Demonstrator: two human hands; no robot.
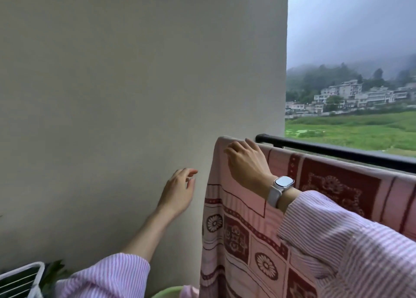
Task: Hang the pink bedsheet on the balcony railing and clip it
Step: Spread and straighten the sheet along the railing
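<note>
The pink bedsheet [243, 234], patterned with dark red squares and flowers, hangs over the black balcony railing [333, 150] and drapes down on my side. My right hand [246, 162], with a white watch on its wrist, rests on the sheet's top left corner where it lies over the rail, fingers bent over the fold. My left hand [179, 190] hovers in the air left of the sheet, near the wall, fingers loosely spread and holding nothing. No clip is in view.
A plain white wall [135, 95] fills the left side and meets the railing's end. A white wire rack [20, 279] and a green plant sit at the bottom left. A green basin rim [168, 292] shows at the bottom edge. Fields and houses lie beyond.
</note>
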